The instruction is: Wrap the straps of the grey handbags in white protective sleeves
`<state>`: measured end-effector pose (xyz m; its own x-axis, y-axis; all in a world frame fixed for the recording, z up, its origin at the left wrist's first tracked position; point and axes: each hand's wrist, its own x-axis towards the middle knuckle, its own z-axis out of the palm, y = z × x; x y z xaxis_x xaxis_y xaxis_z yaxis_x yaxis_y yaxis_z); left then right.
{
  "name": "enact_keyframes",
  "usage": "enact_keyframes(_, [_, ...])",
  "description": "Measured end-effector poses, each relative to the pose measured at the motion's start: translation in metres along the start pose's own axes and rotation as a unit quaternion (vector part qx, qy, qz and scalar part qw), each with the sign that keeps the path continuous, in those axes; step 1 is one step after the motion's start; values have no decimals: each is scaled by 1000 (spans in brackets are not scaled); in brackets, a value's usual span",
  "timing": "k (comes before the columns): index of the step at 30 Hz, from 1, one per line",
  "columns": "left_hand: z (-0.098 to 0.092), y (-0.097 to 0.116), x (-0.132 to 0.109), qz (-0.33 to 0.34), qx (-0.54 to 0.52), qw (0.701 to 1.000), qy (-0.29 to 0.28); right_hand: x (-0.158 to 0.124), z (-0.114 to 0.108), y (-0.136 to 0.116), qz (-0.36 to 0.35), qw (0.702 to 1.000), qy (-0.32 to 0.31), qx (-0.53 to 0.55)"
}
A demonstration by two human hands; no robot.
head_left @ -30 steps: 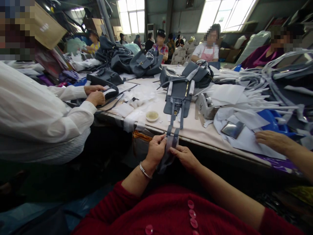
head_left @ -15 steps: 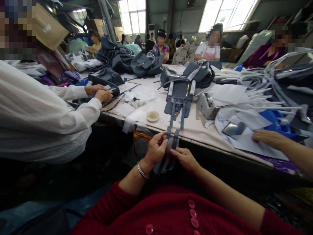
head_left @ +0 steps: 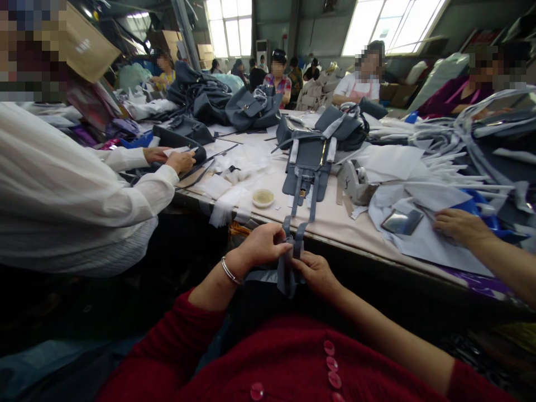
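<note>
A dark grey-blue backpack lies on the table, and its two straps hang over the front edge towards me. My left hand is closed in a pinch on a thin translucent wrapping sheet around the strap ends. Close beside it, my right hand is closed with thumb and fingers on the right-hand strap and the wrap. A loose tail of the sheet stretches out to the left under my left wrist. The exact finger contact on the straps is partly hidden.
A shallow dish and a metal tape dispenser stand on the table. At left, a co-worker's hands hold white paper. Another person's hand touches paper near a phone at right. More bags are piled behind.
My left hand has shifted slightly left with its wrist turned flatter. The sheet is gathered more tightly around the straps. My right hand has barely moved. The right-hand person's hand has lifted a little.
</note>
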<state>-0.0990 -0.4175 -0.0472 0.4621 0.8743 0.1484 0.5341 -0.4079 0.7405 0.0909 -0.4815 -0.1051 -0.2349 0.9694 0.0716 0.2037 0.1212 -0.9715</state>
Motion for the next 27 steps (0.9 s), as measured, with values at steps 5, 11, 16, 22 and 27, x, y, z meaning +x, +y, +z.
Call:
enact_keyframes(5, [2, -2, 6, -15, -6, 1000, -14, 1, -1, 4, -19, 1000, -7, -22])
enact_keyframes(11, [1, 2, 9, 19, 25, 999, -4, 0, -1, 5, -2, 1000, -4, -19])
enact_keyframes(16, [1, 3, 12, 25, 30, 999, 3, -1, -5, 8, 109, 988, -43, 96])
enact_keyframes(22, [0, 10, 31, 56, 48, 997, 26, -2, -8, 16, 171, 964, -34, 203])
enact_keyframes(27, [-6, 12, 57, 65, 53, 994, 70, -4, -16, 12, 165, 962, -26, 217])
